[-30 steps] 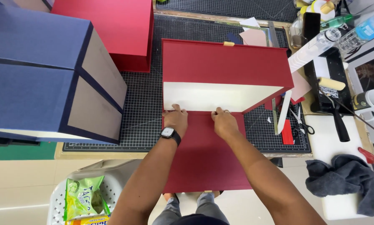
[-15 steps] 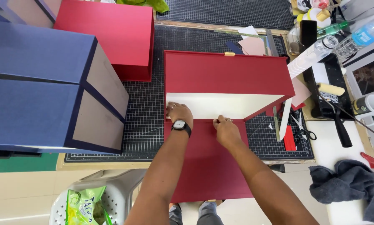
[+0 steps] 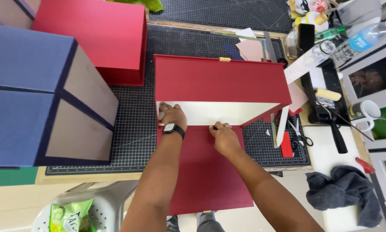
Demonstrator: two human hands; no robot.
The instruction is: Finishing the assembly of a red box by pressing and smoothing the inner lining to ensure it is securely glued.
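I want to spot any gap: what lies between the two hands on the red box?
In the head view, only the fold shows between left hand and right hand: white inner lining meets dark red cloth-covered flap.

1. Bright, even overhead light with no harsh glare.
2. Soft shadows fall under the red box (image 3: 218, 81) and the arms.
3. Focus is sharp at the centre.
4. Wide-angle bending shows at the edges.

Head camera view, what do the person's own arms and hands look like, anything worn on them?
Both forearms are bare, with no sleeves and no gloves in view. The left hand has a smartwatch at its wrist: a dark rectangular screen on a black band. The right hand and its wrist carry nothing. No rings can be made out.
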